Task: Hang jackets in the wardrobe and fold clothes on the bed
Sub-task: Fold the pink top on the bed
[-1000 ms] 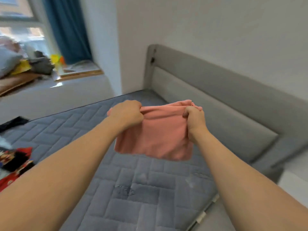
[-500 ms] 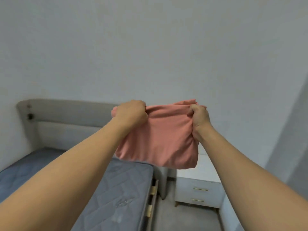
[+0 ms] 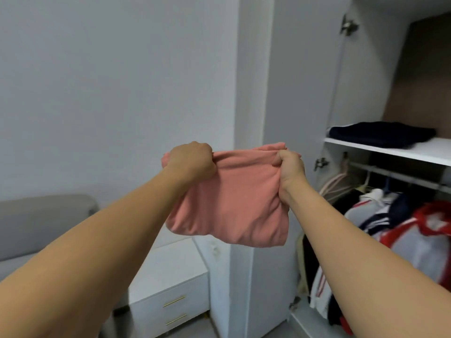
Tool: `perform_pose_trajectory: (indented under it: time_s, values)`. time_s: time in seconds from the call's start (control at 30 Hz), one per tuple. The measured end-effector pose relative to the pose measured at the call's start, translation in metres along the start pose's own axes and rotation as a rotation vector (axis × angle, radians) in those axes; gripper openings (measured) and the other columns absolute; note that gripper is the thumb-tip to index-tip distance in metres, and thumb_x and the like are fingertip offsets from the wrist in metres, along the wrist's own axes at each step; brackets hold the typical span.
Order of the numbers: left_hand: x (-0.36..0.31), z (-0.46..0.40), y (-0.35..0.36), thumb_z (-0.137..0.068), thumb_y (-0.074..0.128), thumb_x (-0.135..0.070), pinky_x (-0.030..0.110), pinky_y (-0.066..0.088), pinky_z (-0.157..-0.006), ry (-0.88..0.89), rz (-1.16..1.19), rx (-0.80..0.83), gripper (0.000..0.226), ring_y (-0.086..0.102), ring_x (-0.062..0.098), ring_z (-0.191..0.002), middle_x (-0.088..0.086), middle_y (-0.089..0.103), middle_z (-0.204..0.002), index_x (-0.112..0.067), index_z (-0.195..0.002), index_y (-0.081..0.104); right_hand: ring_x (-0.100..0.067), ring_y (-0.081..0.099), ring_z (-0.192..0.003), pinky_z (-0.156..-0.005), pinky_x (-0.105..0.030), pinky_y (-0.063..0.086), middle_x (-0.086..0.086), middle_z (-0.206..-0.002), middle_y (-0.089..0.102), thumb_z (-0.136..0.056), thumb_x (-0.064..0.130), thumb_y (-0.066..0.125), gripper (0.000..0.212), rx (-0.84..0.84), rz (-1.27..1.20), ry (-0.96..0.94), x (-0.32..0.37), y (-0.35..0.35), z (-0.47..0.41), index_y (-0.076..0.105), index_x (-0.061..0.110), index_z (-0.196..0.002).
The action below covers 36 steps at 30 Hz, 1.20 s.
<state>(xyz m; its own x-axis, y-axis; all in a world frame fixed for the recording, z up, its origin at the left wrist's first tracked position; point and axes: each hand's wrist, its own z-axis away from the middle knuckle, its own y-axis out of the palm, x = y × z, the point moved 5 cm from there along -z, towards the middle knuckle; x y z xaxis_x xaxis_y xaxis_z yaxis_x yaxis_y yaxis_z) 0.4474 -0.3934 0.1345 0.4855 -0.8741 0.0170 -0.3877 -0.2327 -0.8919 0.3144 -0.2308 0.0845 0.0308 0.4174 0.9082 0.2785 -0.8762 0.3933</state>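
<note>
A: Holding a folded pink garment (image 3: 234, 203) in mid-air, the left hand (image 3: 191, 162) and right hand (image 3: 290, 172) each grip an upper corner, fingers curled into the cloth. Where does it hang?

B: Centre of view, in front of the white wall, left of the open wardrobe (image 3: 366, 93). On the far-right shelf (image 3: 415, 152) lies a dark folded garment (image 3: 380, 136); below it, jackets (image 3: 415, 228) hang from the rail (image 3: 400, 176). A white nightstand (image 3: 170, 272) stands lower left, beside the grey headboard (image 3: 44, 215)
</note>
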Motion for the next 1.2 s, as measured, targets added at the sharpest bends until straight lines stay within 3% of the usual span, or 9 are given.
perform_pose_trajectory:
  time_s: [0.13,0.27,0.43,0.5,0.67,0.83,1.0,1.07,1.2]
  values:
    - [-0.057,-0.050,0.015,-0.076,0.047,-0.015,0.026,0.032,-0.054,0.123,0.022,-0.012,0.009,0.049,0.025,-0.068,-0.002,0.047,-0.073,-0.020,-0.068,0.043,-0.011,0.042,-0.054,-0.055,-0.023,0.035,0.013,-0.052,0.045,-0.043,0.011,0.047,0.021,-0.165,0.000,-0.090,0.020,-0.048,-0.032,0.042,0.019,-0.062]
    - [-0.102,-0.095,0.024,-0.076,0.046,-0.015,0.026,0.025,-0.051,0.233,0.072,-0.055,0.005,0.045,0.022,-0.062,-0.001,0.051,-0.076,-0.017,-0.071,0.046,-0.017,0.049,-0.072,-0.065,-0.027,0.039,0.004,-0.078,0.054,-0.043,0.013,0.049,0.031,-0.320,0.028,-0.127,0.035,-0.083,-0.061,0.050,0.017,-0.073]
    - [-0.154,-0.145,0.030,-0.082,0.047,-0.016,0.031,0.036,-0.064,0.438,0.156,-0.118,0.003,0.054,0.030,-0.078,0.009,0.063,-0.098,-0.018,-0.081,0.046,-0.021,0.054,-0.077,-0.072,-0.032,0.043,0.000,-0.086,0.060,-0.043,0.016,0.051,0.050,-0.464,0.114,-0.140,0.059,-0.115,-0.090,0.062,0.013,-0.091]
    - [-0.176,-0.165,0.033,-0.082,0.047,-0.015,0.032,0.037,-0.068,0.512,0.201,-0.118,0.004,0.061,0.033,-0.089,0.011,0.065,-0.105,-0.019,-0.082,0.047,-0.021,0.055,-0.078,-0.070,-0.031,0.043,0.000,-0.085,0.059,-0.044,0.016,0.051,0.046,-0.514,0.139,-0.166,0.073,-0.127,-0.098,0.060,0.015,-0.089]
    - [-0.241,-0.202,0.039,-0.081,0.047,-0.015,0.034,0.036,-0.068,0.614,0.305,-0.101,0.004,0.049,0.028,-0.077,0.000,0.051,-0.083,-0.019,-0.079,0.049,-0.018,0.055,-0.078,-0.062,-0.029,0.040,0.000,-0.087,0.059,-0.047,0.015,0.051,0.050,-0.649,0.168,-0.227,0.106,-0.163,-0.102,0.058,0.017,-0.096]
    - [-0.317,-0.215,0.030,-0.075,0.047,-0.015,0.038,0.040,-0.072,0.668,0.401,-0.071,0.006,0.050,0.028,-0.074,-0.002,0.046,-0.074,-0.020,-0.072,0.046,-0.014,0.054,-0.073,-0.064,-0.026,0.042,0.005,-0.077,0.058,-0.068,0.003,0.052,0.023,-0.749,0.200,-0.369,0.150,-0.211,-0.101,0.058,0.023,-0.078]
    - [-0.383,-0.224,0.003,-0.080,0.048,-0.013,0.032,0.029,-0.061,0.746,0.405,-0.267,0.008,0.047,0.028,-0.071,0.003,0.051,-0.080,-0.019,-0.083,0.053,-0.011,0.053,-0.069,-0.058,-0.022,0.040,0.007,-0.076,0.057,-0.073,0.001,0.050,0.023,-0.777,0.262,-0.453,0.191,-0.255,-0.115,0.061,0.019,-0.082]
    - [-0.405,-0.235,-0.004,-0.081,0.048,-0.011,0.033,0.029,-0.065,0.750,0.392,-0.319,0.007,0.049,0.030,-0.072,0.007,0.061,-0.087,-0.018,-0.079,0.049,-0.014,0.052,-0.077,-0.063,-0.025,0.040,0.003,-0.084,0.057,-0.074,0.004,0.051,0.021,-0.754,0.342,-0.471,0.206,-0.268,-0.128,0.060,0.017,-0.088]
    - [-0.436,-0.275,-0.018,-0.082,0.048,-0.011,0.035,0.029,-0.074,0.699,0.368,-0.405,0.011,0.060,0.032,-0.094,0.011,0.067,-0.103,-0.020,-0.086,0.053,-0.023,0.061,-0.098,-0.081,-0.034,0.049,-0.008,-0.110,0.065,-0.075,0.006,0.045,0.044,-0.549,0.588,-0.475,0.238,-0.279,-0.172,0.061,0.011,-0.116]
